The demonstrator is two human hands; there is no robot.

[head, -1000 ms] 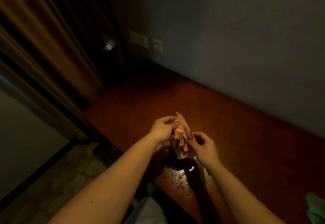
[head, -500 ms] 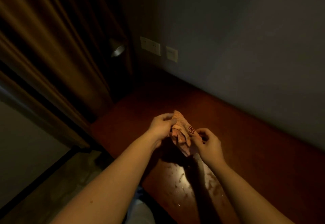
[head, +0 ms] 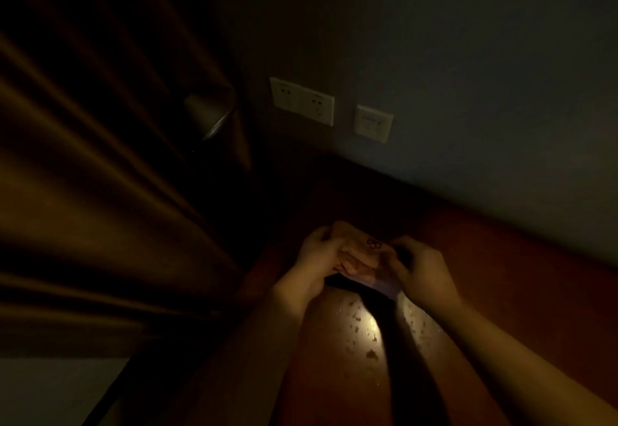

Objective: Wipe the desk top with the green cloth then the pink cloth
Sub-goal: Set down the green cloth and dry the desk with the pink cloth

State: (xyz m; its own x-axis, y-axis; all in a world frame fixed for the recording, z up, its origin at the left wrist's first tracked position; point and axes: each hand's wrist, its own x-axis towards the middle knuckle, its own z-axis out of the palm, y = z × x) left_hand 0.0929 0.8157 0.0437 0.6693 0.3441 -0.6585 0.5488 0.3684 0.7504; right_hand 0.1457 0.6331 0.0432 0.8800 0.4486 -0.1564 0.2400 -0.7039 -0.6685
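While both clutch it, pink cloth [head: 359,251] bunched between left grip [head: 316,255] and right grip [head: 423,267] | above desk top [head: 501,258]

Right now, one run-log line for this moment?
left hand: grips pink cloth | right hand: grips pink cloth | desk top: lit specks beneath hands

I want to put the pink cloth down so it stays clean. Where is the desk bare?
The reddish-brown wooden desk top is bare between the right hand and the grey wall. The dark strip behind the crumpled pink cloth, below the white wall sockets, looks bare too. Crowded: pale specks litter the lit patch below the cloth.
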